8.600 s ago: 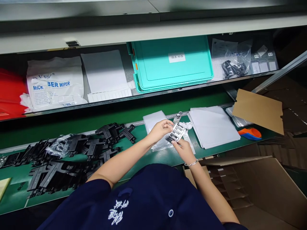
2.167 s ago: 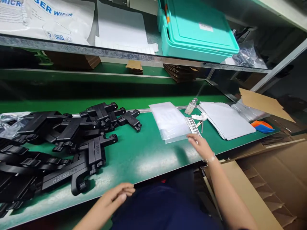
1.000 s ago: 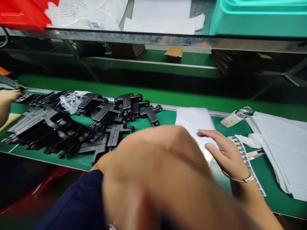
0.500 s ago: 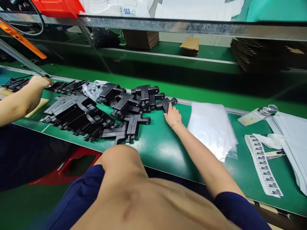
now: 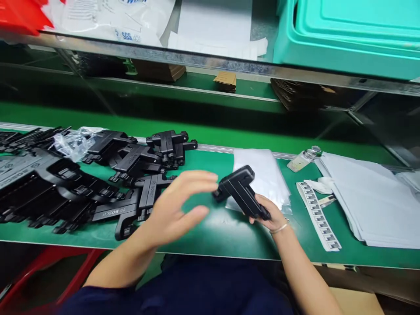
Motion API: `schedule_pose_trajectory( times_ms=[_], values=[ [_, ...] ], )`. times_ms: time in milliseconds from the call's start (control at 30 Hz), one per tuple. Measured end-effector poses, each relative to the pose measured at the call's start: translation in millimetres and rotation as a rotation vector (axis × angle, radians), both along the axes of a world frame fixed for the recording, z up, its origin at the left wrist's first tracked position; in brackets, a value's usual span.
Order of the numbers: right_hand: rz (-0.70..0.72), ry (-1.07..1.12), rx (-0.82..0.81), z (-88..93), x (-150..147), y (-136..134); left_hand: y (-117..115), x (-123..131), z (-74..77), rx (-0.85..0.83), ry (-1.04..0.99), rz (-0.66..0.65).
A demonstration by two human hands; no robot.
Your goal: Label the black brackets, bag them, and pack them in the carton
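My right hand grips a black plastic T-shaped part and holds it just above the green table, in front of a stack of clear plastic bags. My left hand hovers open, fingers spread, a little to the left of the part and not touching it. A heap of the same black parts, some marked BOSCH, lies on the table to the left.
A strip of barcode labels, a small glass bottle and a stack of white sheets lie on the right. A shelf above carries a teal bin and white wiper packs. Crumpled clear plastic rests on the heap.
My right hand has picked one black part from the heap's right edge and drawn it back toward me. My left hand has come up in front, open. The view swung right.
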State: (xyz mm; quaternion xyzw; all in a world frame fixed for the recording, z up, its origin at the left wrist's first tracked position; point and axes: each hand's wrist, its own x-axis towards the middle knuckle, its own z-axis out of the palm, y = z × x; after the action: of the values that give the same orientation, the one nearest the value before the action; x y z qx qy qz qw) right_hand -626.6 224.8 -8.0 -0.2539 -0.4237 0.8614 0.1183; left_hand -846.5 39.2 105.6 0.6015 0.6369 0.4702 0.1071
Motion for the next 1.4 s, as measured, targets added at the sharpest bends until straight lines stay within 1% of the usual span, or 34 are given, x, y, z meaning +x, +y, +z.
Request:
schedule_pose_trajectory(
  times_ms=[67,100,167,200,233,267,300,367,433,467,533,567,600,667,700,733,767,800,867,900,933,967,1033,1067,1100,1167,1233,1267,1333,1400],
  values=[
    [0.084,0.01,-0.079,-1.4,22,-7,32,-1,-14.9,-0.206,0.004,-0.133],
    [0.136,0.004,-0.11,-2.0,28,-11,43,2,-23.6,-0.328,-0.011,-0.219],
    [0.238,-0.035,-0.153,-2.5,34,-17,55,12,-43.7,-0.512,-0.093,-0.372],
    [0.26,-0.062,-0.16,-2.7,36,-20,56,18,-54.6,-0.554,-0.161,-0.419],
    [0.245,-0.091,-0.145,-2.8,37,-22,55,23,-65.7,-0.565,-0.242,-0.432],
    [0.195,-0.126,-0.099,-3.1,39,-24,53,28,-76.7,-0.553,-0.33,-0.407],
    [0.109,-0.166,-0.021,-3.6,41,-25,50,31,-87.0,-0.521,-0.413,-0.352],
    [-0.069,-0.268,0.183,-6.0,46,-26,44,35,-104.3,-0.447,-0.535,-0.224],
    [-0.154,-0.349,0.33,-10.0,50,-27,39,38,-115.4,-0.41,-0.58,-0.149],
    [-0.168,-0.367,0.351,-12.0,50,-27,37,39,-118.6,-0.403,-0.583,-0.128],
    [-0.199,-0.357,0.357,-14.5,50,-29,36,41,-121.8,-0.398,-0.578,-0.098],
    [-0.23,-0.345,0.393,-14.5,48,-30,36,42,-122.6,-0.391,-0.586,-0.08],
    [-0.267,-0.337,0.473,-13.6,47,-31,36,43,-123.3,-0.38,-0.611,-0.056],
    [-0.32,-0.314,0.738,-9.5,45,-32,37,44,-125.2,-0.366,-0.721,-0.019],
    [-0.329,-0.301,0.866,-7.0,44,-32,37,45,-126.3,-0.358,-0.79,-0.01],
    [-0.317,-0.287,0.948,-4.7,43,-31,37,45,-127.5,-0.342,-0.848,-0.002],
    [-0.29,-0.273,0.965,-3.1,43,-30,36,44,-128.6,-0.322,-0.879,-0.001],
    [-0.254,-0.263,0.924,-2.2,43,-29,35,43,-129.2,-0.3,-0.874,-0.007],
    [-0.208,-0.275,0.787,-2.2,44,-27,33,41,-129.1,-0.266,-0.783,-0.025],
    [-0.209,-0.287,0.759,-2.6,45,-27,32,40,-128.4,-0.262,-0.735,-0.034],
    [-0.228,-0.295,0.776,-2.9,46,-27,31,40,-127.4,-0.267,-0.707,-0.043],
    [-0.256,-0.297,0.827,-3.0,48,-28,30,40,-126.2,-0.28,-0.707,-0.05],
    [-0.322,-0.265,0.935,-2.9,50,-30,31,42,-124.0,-0.291,-0.767,-0.052],
    [-0.349,-0.226,0.943,-3.2,50,-31,31,43,-123.2,-0.287,-0.798,-0.059],
    [-0.357,-0.182,0.913,-4.0,51,-32,32,45,-122.4,-0.275,-0.815,-0.071],
    [-0.318,-0.124,0.796,-7.4,50,-33,32,47,-120.6,-0.244,-0.787,-0.112],
    [-0.269,-0.114,0.716,-11.7,49,-33,32,45,-117.3,-0.224,-0.677,-0.165],
    [-0.26,-0.124,0.717,-13.4,48,-33,33,43,-115.1,-0.211,-0.596,-0.201],
    [-0.281,-0.154,0.785,-14.5,49,-32,34,35,-110.4,-0.157,-0.411,-0.295],
    [-0.302,-0.179,0.904,-13.1,50,-31,37,25,-107.2,-0.067,-0.258,-0.398]
  ],
)
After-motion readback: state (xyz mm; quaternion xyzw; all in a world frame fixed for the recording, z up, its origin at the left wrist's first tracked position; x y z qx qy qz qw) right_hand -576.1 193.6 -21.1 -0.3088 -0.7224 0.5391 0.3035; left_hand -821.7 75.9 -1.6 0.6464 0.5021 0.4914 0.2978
